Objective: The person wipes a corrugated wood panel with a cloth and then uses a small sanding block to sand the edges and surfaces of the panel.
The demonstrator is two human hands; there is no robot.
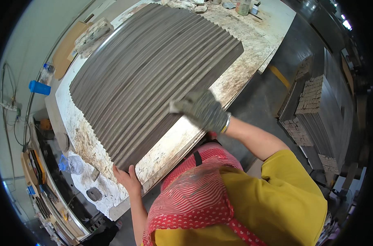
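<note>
Grey-brown strips lie side by side on a stained white worktable, filling the view from the centre out to 11 o'clock, their ends making a saw-tooth edge. At 7 o'clock the bare left hand touches their near corner, thumb and forefinger apart. Just above the centre, the right hand, in a grey glove, rests over the near edge, fingers curled closed on what looks like a small pale block, though the glove hides most of it.

Around the table, a wrapped bundle sits at 10 o'clock beside brown cardboard; a blue cup stands between 9 and 10, near a clear bottle. Another clear plastic bottle lies at 8, with a dark round disc below it. A tall stack of boards takes up 3 o'clock, past a yellow floor line.

At 1 o'clock a greenish jar is cut by the upper border; its markings are too small to read. The red patterned apron and yellow sleeve block the view from 4 to 6, and the shelf contents at 8 blur together.
</note>
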